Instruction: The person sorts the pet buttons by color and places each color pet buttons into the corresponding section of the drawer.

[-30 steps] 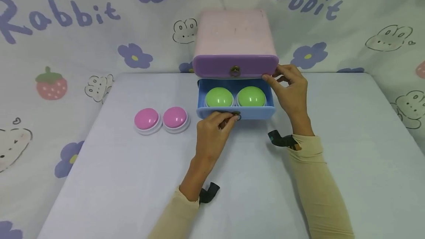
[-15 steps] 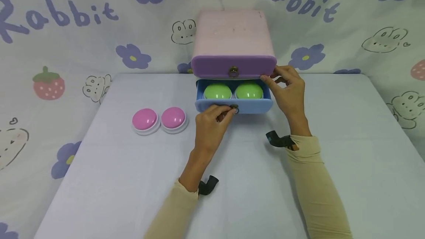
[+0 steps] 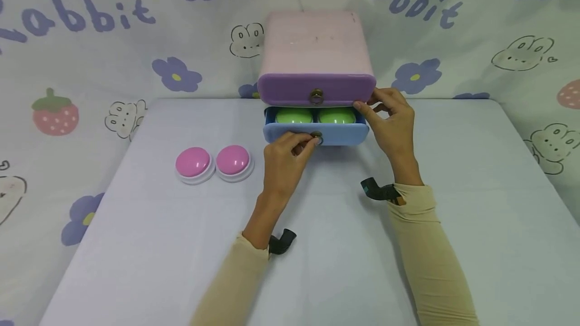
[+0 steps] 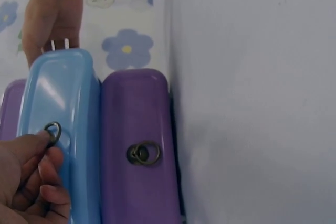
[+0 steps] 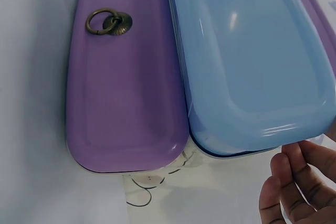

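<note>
My left hand (image 3: 285,170) pinches the brass ring pull (image 4: 54,129) of the blue drawer (image 3: 344,136) between thumb and index finger. That drawer sticks partway out of a pale pink cabinet (image 3: 314,39). Inside it, side by side, sit two green-domed round buttons (image 3: 293,115), their lower parts hidden by the drawer front. With my right hand (image 3: 391,125) I grip the cabinet's right edge, thumb at the lower corner of the upper purple drawer (image 3: 281,89), fingers round the side. In the right wrist view, a lower purple drawer (image 5: 131,98) lies flush beneath the blue one.
Left of the cabinet, two pink-domed buttons (image 3: 193,161) with white bases stand close together on the white table (image 3: 335,255). Behind rises a cloth backdrop (image 3: 109,64) printed with rabbits and flowers. Dark wrist cameras (image 3: 282,242) jut out from both sleeves.
The blue drawer has slid inward, pushed by my left hand at the ring, and less of the green buttons shows. My right hand keeps its grip on the cabinet edge.
</note>
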Demonstrator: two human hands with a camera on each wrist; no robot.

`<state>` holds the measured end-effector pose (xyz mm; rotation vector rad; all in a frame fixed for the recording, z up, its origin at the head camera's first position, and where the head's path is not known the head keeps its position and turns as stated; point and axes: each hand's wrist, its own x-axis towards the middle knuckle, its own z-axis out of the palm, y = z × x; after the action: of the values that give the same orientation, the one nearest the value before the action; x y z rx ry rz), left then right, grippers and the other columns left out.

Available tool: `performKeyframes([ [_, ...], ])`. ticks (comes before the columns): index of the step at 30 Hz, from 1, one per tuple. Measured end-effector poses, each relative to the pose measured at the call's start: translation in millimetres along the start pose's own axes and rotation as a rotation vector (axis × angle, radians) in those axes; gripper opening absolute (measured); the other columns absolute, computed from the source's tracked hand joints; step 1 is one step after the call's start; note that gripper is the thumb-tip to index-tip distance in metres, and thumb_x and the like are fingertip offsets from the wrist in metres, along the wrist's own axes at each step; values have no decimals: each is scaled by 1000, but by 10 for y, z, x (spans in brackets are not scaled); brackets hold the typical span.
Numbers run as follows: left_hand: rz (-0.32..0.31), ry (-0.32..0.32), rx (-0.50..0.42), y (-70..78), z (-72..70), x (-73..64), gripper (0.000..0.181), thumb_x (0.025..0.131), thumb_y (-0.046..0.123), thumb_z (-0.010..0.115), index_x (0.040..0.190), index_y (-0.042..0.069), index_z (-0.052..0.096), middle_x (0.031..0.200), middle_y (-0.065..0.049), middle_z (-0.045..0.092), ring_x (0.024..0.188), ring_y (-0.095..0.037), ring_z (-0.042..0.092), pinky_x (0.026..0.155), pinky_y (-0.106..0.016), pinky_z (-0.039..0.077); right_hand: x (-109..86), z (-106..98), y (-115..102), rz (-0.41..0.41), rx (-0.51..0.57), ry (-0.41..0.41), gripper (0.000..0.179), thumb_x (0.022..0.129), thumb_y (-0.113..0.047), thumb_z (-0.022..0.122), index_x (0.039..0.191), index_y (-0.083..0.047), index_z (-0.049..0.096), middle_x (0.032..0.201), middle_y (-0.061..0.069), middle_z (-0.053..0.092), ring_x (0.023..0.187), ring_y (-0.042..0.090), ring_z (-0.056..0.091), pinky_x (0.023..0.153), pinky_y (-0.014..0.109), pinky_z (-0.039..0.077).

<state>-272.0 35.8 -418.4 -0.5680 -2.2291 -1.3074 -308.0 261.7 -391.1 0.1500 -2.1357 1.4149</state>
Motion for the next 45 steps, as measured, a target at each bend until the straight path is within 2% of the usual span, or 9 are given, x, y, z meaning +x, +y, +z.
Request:
performKeyframes([
  [7, -9, 3, -4, -60, 55, 79, 15, 90, 16, 77, 91, 1, 77, 77, -4, 66, 68, -13, 58, 63, -25, 50, -2, -3, -4, 2, 8, -4, 39, 83, -8, 82, 121, -5, 73, 105, 7, 63, 98, 17, 58, 83, 27, 48],
  [15, 7, 23, -16, -124, 111, 179, 13, 91, 14, 76, 90, 1, 77, 76, -5, 65, 67, -14, 58, 62, -26, 49, -41, -27, -302, -1, -6, -7, 35, 86, -3, 79, 119, 4, 70, 104, 12, 63, 98, 20, 56, 84, 29, 48],
  [22, 21, 47, -37, -176, 147, 279, 14, 90, 13, 76, 89, -1, 77, 74, -7, 65, 66, -15, 58, 61, -26, 48, -11, -58, -366, -16, -37, -8, 33, 86, -3, 79, 117, 5, 71, 104, 13, 63, 98, 18, 56, 86, 29, 47],
  [26, 16, 45, -45, -196, 162, 319, 15, 90, 14, 76, 90, -1, 77, 75, -7, 65, 66, -16, 58, 61, -26, 48, 3, -61, -294, -24, -36, -7, 34, 85, -3, 80, 117, 5, 71, 104, 14, 62, 97, 20, 56, 86, 30, 47],
  [33, -31, 37, -53, -240, 164, 305, 15, 90, 16, 77, 89, 0, 77, 76, -5, 64, 67, -15, 58, 61, -26, 48, 12, -14, 24, -65, -90, -7, 43, 78, -5, 86, 118, -1, 72, 104, 12, 63, 98, 18, 56, 86, 28, 45],
  [40, -58, -19, -17, -237, 99, 287, 17, 92, 20, 75, 93, 3, 77, 79, -4, 64, 70, -15, 56, 64, -26, 47, -9, 46, 44, -99, -77, 56, 40, 76, -1, 86, 113, 2, 74, 101, 15, 65, 95, 20, 57, 84, 27, 45],
  [45, -130, -103, 20, -255, 46, 220, 18, 93, 21, 73, 98, 3, 77, 83, -4, 65, 73, -16, 58, 68, -27, 49, -26, 42, -41, -125, -71, 76, 36, 76, 1, 85, 110, 4, 74, 99, 17, 66, 95, 22, 58, 84, 28, 45],
])
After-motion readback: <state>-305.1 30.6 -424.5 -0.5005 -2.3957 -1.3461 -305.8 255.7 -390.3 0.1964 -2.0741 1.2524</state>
